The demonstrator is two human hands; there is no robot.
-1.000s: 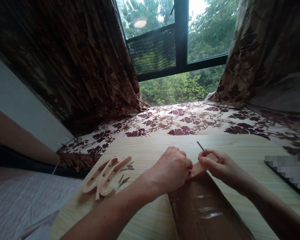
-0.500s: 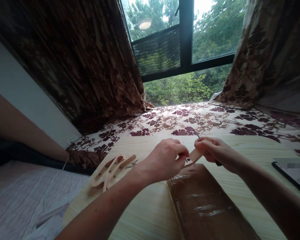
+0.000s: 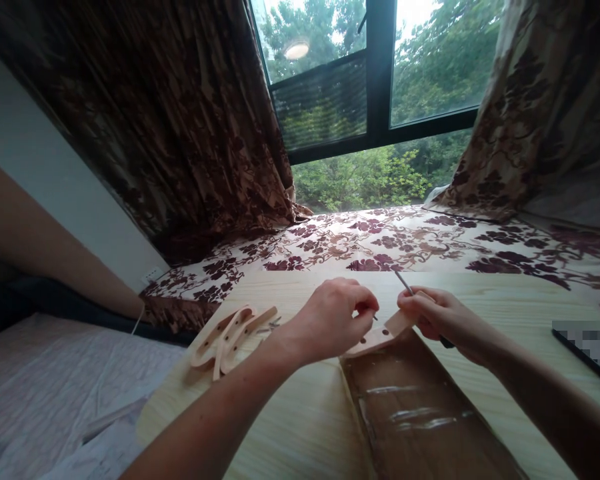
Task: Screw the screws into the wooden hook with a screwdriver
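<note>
My left hand [image 3: 333,317] is closed in a pinch, with the thin dark tip of a small screw [image 3: 375,318] showing below the fingertips. Just under it lies a pale wooden piece with dark holes [image 3: 375,341], above the near end of a brown taped cardboard box [image 3: 425,420]. In my right hand [image 3: 437,312] is a screwdriver [image 3: 404,283], its metal shaft pointing up and left and its dark handle end below the palm. The same hand also grips a flat wooden part [image 3: 401,323] that meets the holed piece.
Curved wooden pieces with holes [image 3: 235,340] lie on the left of the pale wooden table [image 3: 290,413], beside several loose screws [image 3: 270,325]. A phone [image 3: 587,350] rests at the right edge. Behind the table are a floral-covered sill [image 3: 340,240], curtains and a window.
The holed wooden piece has tipped down nearer the box, showing more holes. My right hand has shifted slightly right and down, away from the left. A screw tip now shows at my left fingertips.
</note>
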